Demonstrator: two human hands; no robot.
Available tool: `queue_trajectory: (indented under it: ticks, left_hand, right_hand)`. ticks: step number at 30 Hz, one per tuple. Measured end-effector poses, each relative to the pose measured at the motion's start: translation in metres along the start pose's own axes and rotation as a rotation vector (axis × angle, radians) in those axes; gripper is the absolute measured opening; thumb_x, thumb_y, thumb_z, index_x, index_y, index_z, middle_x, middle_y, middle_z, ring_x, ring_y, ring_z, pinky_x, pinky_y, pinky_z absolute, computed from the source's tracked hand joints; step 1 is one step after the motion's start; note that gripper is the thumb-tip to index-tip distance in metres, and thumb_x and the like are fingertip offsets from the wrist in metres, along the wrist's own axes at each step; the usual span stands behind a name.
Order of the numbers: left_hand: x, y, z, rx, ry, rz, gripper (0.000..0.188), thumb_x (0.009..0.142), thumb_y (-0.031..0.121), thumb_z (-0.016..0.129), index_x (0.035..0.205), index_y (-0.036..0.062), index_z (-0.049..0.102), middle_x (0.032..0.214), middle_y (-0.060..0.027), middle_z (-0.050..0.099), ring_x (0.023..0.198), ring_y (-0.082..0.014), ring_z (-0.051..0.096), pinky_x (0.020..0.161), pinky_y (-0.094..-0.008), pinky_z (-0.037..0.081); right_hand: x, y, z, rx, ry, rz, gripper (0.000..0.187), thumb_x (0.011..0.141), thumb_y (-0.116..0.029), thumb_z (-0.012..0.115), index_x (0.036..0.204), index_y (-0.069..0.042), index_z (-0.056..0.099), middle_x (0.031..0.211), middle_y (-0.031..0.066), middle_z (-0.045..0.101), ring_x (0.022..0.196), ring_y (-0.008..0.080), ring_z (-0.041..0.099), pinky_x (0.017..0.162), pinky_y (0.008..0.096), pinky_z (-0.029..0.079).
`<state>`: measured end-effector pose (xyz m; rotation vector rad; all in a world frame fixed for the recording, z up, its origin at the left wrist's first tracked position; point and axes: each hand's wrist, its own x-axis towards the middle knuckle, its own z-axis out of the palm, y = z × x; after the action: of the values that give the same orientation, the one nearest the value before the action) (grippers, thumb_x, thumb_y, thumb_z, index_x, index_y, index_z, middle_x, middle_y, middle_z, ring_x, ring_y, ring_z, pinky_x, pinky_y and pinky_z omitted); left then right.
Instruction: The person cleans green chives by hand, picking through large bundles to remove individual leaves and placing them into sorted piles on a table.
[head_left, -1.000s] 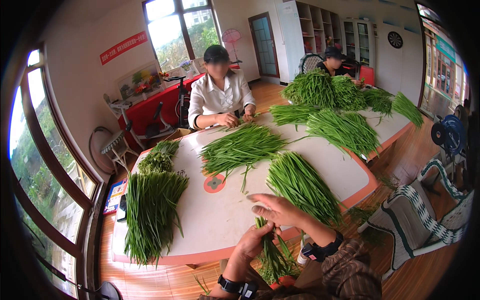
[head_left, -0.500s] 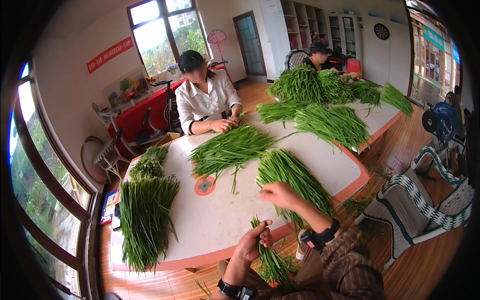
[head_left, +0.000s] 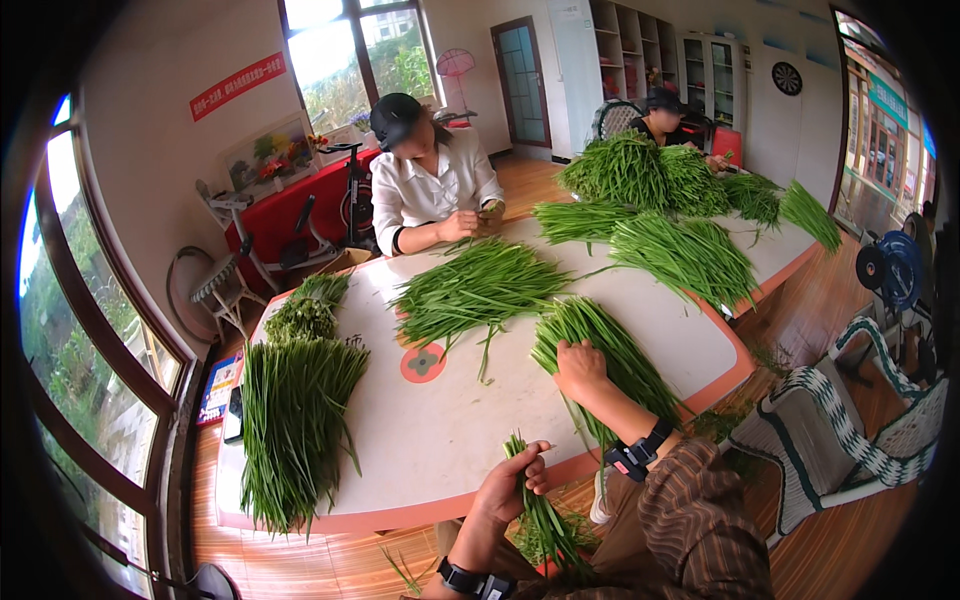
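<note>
- Our left hand (head_left: 507, 485) closes around a bunch of green stalks (head_left: 547, 522) at the near edge of the desk (head_left: 450, 430).
- Our right hand (head_left: 583, 368), fingers curled, touches a pile of stalks (head_left: 630, 378) on the desk; we cannot tell whether it grips any.
- Beyond, we see a round orange emblem (head_left: 423, 362) with a flower shape on the desktop.
- Farther out, we see a red wall banner (head_left: 238, 88) with pale writing.
</note>
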<state>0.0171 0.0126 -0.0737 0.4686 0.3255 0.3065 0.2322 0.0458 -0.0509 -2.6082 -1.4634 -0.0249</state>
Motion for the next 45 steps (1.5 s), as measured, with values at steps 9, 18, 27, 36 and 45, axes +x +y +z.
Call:
queue_trajectory:
  ticks: [9, 18, 27, 36, 45]
  left_hand:
    - [0.000, 0.001, -0.002, -0.023, -0.017, -0.010, 0.022, 0.089, 0.018, 0.048, 0.104, 0.0027, 0.049, 0.061, 0.0026, 0.038, 0.051, -0.0085, 0.037, 0.051, -0.0241, 0.037]
    - [-0.003, 0.005, -0.004, -0.048, 0.013, 0.022, 0.023, 0.088, 0.018, 0.048, 0.106, 0.0036, 0.048, 0.060, 0.0022, 0.037, 0.053, -0.0088, 0.039, 0.053, -0.0245, 0.037]
    - [0.002, -0.003, -0.001, -0.044, -0.032, -0.004, 0.021, 0.088, 0.018, 0.049, 0.105, 0.0045, 0.049, 0.061, 0.0032, 0.037, 0.053, -0.0080, 0.038, 0.053, -0.0241, 0.037]
    - [-0.010, 0.013, -0.006, -0.063, 0.024, 0.099, 0.025, 0.089, 0.018, 0.049, 0.109, 0.0041, 0.046, 0.062, 0.0027, 0.037, 0.052, -0.0086, 0.037, 0.052, -0.0241, 0.036]
    - [0.027, 0.044, -0.007, -0.157, 0.198, 0.360, 0.024, 0.086, 0.015, 0.055, 0.109, 0.0131, 0.047, 0.058, 0.0051, 0.032, 0.050, -0.0090, 0.034, 0.051, -0.0266, 0.037]
  right_hand:
    - [0.009, 0.038, -0.007, 0.566, 0.107, -0.148, 0.029, 0.068, -0.031, 0.065, 0.083, -0.006, 0.065, 0.076, 0.0132, 0.063, 0.071, 0.0289, 0.061, 0.065, 0.0367, 0.048]
    - [-0.021, 0.026, -0.045, 0.197, -0.026, -0.172, 0.021, 0.072, -0.023, 0.059, 0.085, -0.008, 0.066, 0.083, 0.0138, 0.064, 0.082, 0.0289, 0.060, 0.072, 0.0393, 0.048]
    - [0.000, -0.015, -0.014, 0.186, 0.045, -0.304, 0.021, 0.070, -0.024, 0.061, 0.079, -0.006, 0.064, 0.086, 0.0139, 0.061, 0.091, 0.0310, 0.054, 0.078, 0.0377, 0.045]
    - [0.000, -0.008, -0.004, 0.269, 0.089, -0.365, 0.021, 0.070, -0.025, 0.064, 0.078, -0.005, 0.062, 0.081, 0.0133, 0.062, 0.085, 0.0269, 0.057, 0.070, 0.0346, 0.046]
    - [-0.053, -0.029, -0.027, 0.887, -0.091, -0.403, 0.018, 0.075, -0.015, 0.064, 0.082, 0.000, 0.058, 0.067, 0.0072, 0.061, 0.059, 0.0118, 0.055, 0.056, 0.0263, 0.044]
